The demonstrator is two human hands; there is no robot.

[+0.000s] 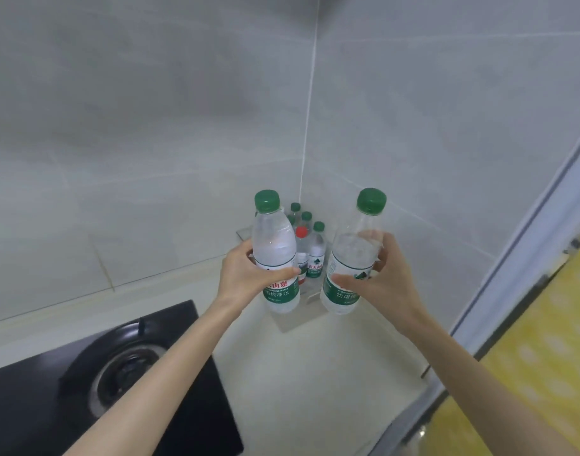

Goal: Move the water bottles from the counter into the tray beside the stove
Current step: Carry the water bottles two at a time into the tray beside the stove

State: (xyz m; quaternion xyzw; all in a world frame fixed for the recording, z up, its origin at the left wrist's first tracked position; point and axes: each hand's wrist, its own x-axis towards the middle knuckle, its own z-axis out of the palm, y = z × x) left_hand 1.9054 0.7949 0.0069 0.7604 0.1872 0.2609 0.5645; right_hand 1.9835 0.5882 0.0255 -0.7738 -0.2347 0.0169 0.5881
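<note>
The left hand (pixel 246 274) grips a green-capped water bottle (pixel 275 255) around its label, and the right hand (pixel 377 274) grips a second bottle (pixel 351 258), tilted slightly right. Both are held above the near edge of the clear tray (pixel 287 324) in the far corner, where more bottles (pixel 310 248) stand. The stove (pixel 117 373) sits near left on the counter (pixel 298 373).

Two bare arms of one person show, each from below the elbow to the fingertips. The left forearm (pixel 170 357) and right forearm (pixel 479 373) are slender and smooth, uncovered as far as the view reaches, narrowing to slim wrists. The left hand (pixel 242 278) and right hand (pixel 389 279) are bare, with long, slim fingers. Nails are too blurred to describe.
</note>
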